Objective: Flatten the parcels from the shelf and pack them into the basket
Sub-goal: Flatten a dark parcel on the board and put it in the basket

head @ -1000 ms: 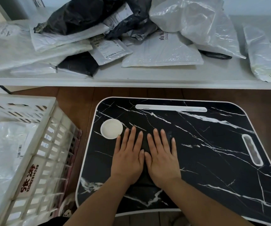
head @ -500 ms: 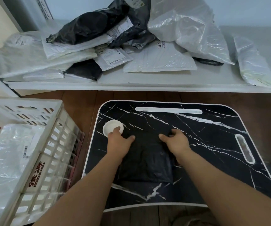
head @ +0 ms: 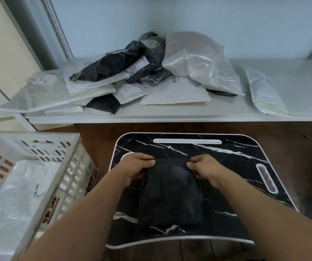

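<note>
A flat black parcel lies on the black marble-patterned board. My left hand pinches its far left corner. My right hand pinches its far right corner. The white slatted basket stands to the left, with a white plastic parcel lying inside it. More black, grey and white parcels lie piled on the white shelf beyond the board.
A long white parcel lies apart at the shelf's right. The board has a white round recess half hidden by my left hand, a slot along its far edge and an oval slot at its right. Brown floor surrounds it.
Both hands lay flat side by side on the black parcel a second ago. They have since slid forward and apart and now pinch its far corners. The view has tilted up.
</note>
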Available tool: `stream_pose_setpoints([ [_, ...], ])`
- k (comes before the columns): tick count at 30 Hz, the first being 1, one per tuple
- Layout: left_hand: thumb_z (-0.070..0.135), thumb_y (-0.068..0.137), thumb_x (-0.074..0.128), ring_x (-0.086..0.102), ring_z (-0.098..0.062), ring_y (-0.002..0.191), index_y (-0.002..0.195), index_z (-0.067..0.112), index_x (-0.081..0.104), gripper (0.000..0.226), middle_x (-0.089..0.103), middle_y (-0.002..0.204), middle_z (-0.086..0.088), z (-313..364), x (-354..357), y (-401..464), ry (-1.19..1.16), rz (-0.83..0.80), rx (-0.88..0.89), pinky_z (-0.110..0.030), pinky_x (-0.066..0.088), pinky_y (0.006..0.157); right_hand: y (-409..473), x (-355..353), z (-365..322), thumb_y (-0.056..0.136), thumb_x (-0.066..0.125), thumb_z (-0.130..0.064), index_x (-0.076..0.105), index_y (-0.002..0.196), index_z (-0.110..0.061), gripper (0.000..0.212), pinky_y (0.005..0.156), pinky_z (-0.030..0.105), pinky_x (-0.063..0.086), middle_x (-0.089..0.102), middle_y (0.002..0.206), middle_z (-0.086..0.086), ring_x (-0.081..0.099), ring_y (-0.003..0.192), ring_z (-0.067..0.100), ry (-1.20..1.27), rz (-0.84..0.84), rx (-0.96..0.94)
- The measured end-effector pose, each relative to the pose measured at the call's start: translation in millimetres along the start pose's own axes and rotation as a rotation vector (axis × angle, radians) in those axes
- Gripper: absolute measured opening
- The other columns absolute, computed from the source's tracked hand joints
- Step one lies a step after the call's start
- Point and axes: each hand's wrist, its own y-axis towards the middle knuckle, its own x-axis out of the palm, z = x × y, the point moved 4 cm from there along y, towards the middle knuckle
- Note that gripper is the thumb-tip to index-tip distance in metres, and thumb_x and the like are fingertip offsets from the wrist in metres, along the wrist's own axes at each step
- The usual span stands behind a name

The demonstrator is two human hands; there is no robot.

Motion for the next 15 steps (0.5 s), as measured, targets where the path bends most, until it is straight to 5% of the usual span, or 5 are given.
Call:
stream_pose_setpoints([
  [4, 0.004, 0.085, 0.068, 0.060, -0.013, 0.083, 0.083, 0.017, 0.070, 0.014, 0.068, 0.089, -0.001, 10.7, -0.3, -9.0, 0.127, 0.043, 0.127, -0.022, 0.044, 0.065, -13.9, -4.8, -0.6, 0.093, 0.059, -0.005, 0.054, 0.073, -0.013, 0.022, 0.070, 0.029, 0.047, 0.057, 0.070, 0.005, 0.052, 0.064, 0.014, -0.097, 0.027, -0.105],
  [7, 0.003, 0.083, 0.071, 0.059, -0.012, 0.077, 0.076, 0.017, 0.068, 0.016, 0.067, 0.080, -0.001, 24.6, -7.9, -16.8, 0.220, 0.106, 0.227, -0.020, 0.044, 0.065, -24.3, -14.0, -11.6, 0.091, 0.063, -0.005, 0.056, 0.074, -0.015, 0.021, 0.069, 0.025, 0.045, 0.059, 0.072, 0.002, 0.054, 0.069, 0.013, 0.055, 0.055, -0.236],
  [11, 0.004, 0.084, 0.070, 0.057, -0.013, 0.073, 0.072, 0.020, 0.066, 0.020, 0.062, 0.072, 0.003, 38.4, -11.6, -24.2, 0.368, 0.215, 0.334, -0.019, 0.048, 0.064, -30.5, -17.7, -22.0, 0.089, 0.067, -0.008, 0.057, 0.073, -0.017, 0.021, 0.064, 0.023, 0.042, 0.053, 0.069, -0.001, 0.050, 0.064, 0.013, -0.120, 0.142, -0.360],
  [15, 0.005, 0.085, 0.069, 0.062, -0.015, 0.076, 0.070, 0.026, 0.065, 0.026, 0.066, 0.076, 0.003, 52.6, -9.5, -30.6, 0.314, 0.346, 0.501, -0.025, 0.050, 0.075, -32.2, -12.9, -34.6, 0.094, 0.056, 0.001, 0.054, 0.078, -0.013, 0.021, 0.075, 0.028, 0.053, 0.060, 0.082, 0.010, 0.065, 0.075, 0.019, 0.153, 0.157, -0.420],
])
